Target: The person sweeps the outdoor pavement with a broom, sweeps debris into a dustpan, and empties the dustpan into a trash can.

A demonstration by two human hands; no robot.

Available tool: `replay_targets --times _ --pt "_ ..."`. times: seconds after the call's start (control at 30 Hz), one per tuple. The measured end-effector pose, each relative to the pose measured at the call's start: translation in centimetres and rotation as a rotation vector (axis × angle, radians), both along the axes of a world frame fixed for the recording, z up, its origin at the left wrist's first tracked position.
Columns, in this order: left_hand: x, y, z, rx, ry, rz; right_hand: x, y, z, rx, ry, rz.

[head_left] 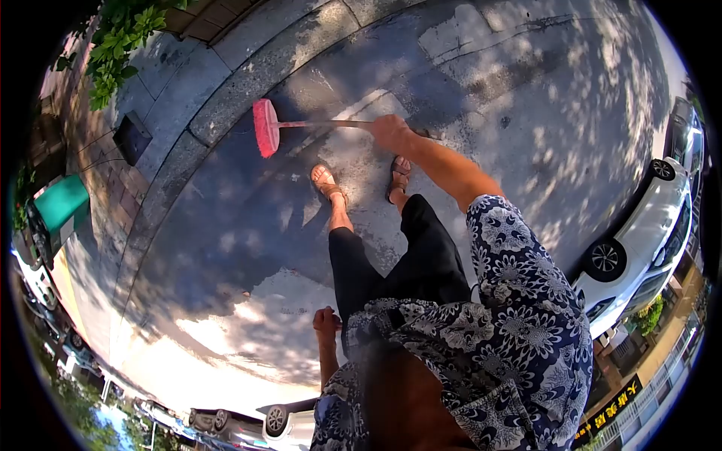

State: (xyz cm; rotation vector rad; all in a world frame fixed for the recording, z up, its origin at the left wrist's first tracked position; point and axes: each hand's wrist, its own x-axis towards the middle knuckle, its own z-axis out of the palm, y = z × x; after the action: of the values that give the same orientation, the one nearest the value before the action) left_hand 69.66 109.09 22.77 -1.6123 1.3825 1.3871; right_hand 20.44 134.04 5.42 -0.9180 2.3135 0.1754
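A broom (323, 124) with a pink-red bristle head (265, 128) is held out in front of me over the pavement. My right hand (391, 134) is wrapped around its thin handle, whose dark end shows just past the wrist. The bristles are to the left of the hand, close to the stone curb. My left hand (326, 321) hangs low beside my left thigh, its fingers curled in with nothing visible in them. Below the broom are my two feet in brown sandals (326, 180), standing on grey pavement.
A stone curb (197, 128) curves along the left, with a dark square cover (132, 138) on the sidewalk behind it. Green leaves (128, 37) hang at the upper left, above a green bin (62, 199). A white car (639, 248) is parked on the right.
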Motion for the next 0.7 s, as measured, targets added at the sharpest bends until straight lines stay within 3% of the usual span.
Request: replay_targets --times 0.03,0.07,0.17,0.23,0.33,0.37,0.43,0.57,0.7 --pt "1.4 1.4 -1.1 -0.008 0.022 -0.135 -0.4 4.4 0.2 0.050 -0.016 -0.066" --pt "4.9 2.5 -4.1 -0.273 0.232 -0.458 -0.6 8.8 2.2 0.057 -0.050 -0.180" --pt "2.9 3.9 -4.5 -0.191 0.126 -0.464 1.4 21.8 6.2 0.141 -0.061 -0.413" --pt "-2.7 4.5 -1.8 0.052 0.043 -0.228 6.7 32.2 3.0 -0.058 0.131 -0.492" --pt "-8.6 6.4 -0.9 0.025 0.071 -0.269 15.0 42.7 4.8 0.024 0.103 -0.596" --pt "-10.0 6.5 -1.0 0.016 0.099 -0.290 18.1 45.3 5.8 0.012 0.047 -0.674" --pt "-12.8 7.1 -1.7 0.012 0.162 -0.361 24.6 48.8 9.9 0.274 -0.024 -0.720" --pt "-17.7 10.4 -0.9 0.016 0.297 -0.482 36.5 55.4 14.7 0.303 -0.094 -1.001" --pt "-20.1 14.1 -0.4 0.077 0.330 -0.539 41.9 56.6 20.0 0.339 -0.143 -1.246"
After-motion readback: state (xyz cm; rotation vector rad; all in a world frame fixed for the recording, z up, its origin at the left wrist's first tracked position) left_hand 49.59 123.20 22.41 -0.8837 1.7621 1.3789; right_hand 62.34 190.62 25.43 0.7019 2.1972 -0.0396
